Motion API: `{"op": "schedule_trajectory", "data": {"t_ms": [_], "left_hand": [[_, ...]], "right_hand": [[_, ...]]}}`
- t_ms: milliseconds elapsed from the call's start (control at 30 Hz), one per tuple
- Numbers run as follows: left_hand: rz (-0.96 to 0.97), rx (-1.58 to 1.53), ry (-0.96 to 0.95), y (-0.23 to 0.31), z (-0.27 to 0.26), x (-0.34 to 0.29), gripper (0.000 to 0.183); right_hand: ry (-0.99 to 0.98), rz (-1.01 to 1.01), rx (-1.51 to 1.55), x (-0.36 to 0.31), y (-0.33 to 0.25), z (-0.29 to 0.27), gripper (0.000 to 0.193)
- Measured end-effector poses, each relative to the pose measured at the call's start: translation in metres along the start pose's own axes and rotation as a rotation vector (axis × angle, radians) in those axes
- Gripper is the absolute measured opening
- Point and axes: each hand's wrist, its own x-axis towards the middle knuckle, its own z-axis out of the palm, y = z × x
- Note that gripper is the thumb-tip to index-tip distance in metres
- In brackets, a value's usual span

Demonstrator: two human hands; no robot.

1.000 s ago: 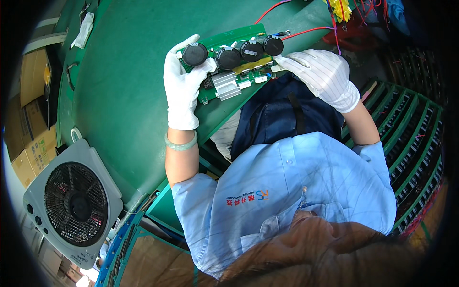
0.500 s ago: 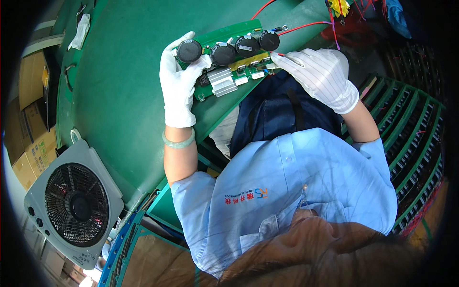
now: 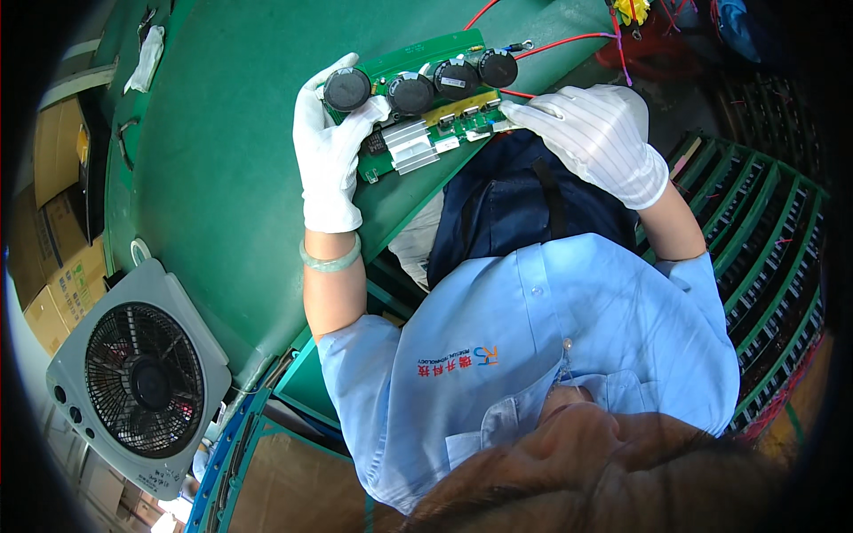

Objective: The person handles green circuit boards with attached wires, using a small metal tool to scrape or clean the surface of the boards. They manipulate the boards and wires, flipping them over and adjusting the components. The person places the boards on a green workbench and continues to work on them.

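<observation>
A green circuit board (image 3: 422, 59) is held above the near edge of the table. Several round black capacitors (image 3: 410, 94) line it, with a ribbed silver heat sink (image 3: 412, 147) and small parts along the near side. My left hand (image 3: 330, 147), in a white glove, is closed around the board's left end, its thumb beside the capacitors. My right hand (image 3: 591, 133), in a striped white glove, pinches the board's right end; its fingertips are partly hidden. Red wires (image 3: 569, 43) run off from the board's far right, near a ring terminal (image 3: 527, 45).
The green tabletop (image 3: 222, 178) extends to the left. A grey box fan (image 3: 142, 382) stands at lower left, cardboard boxes (image 3: 71, 266) behind it. Dark blue cloth (image 3: 498, 213) lies below the board. Green slatted racks (image 3: 755, 231) stand at right; a white glove (image 3: 147, 58) lies far left.
Both hands and the board have shifted slightly left, and the board's near side has tilted a little. More of a red wire shows by my right fingertips. Both grips are kept.
</observation>
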Motion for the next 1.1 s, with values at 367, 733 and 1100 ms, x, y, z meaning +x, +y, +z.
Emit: {"op": "schedule_trajectory", "data": {"t_ms": [367,733,1100], "left_hand": [[-0.092,-0.088,-0.038,-0.008,-0.008,0.004,0.059],[-0.165,-0.206,-0.011,0.002,0.001,0.003,0.06],[-0.135,-0.275,0.002,0.009,0.011,0.002,0.065]], "right_hand": [[0.101,0.216,0.643,0.001,-0.002,0.008,0.027],[-0.013,0.144,1.006,0.023,-0.006,0.016,0.025],[-0.067,0.07,1.041,0.029,-0.007,0.022,0.019]]}}
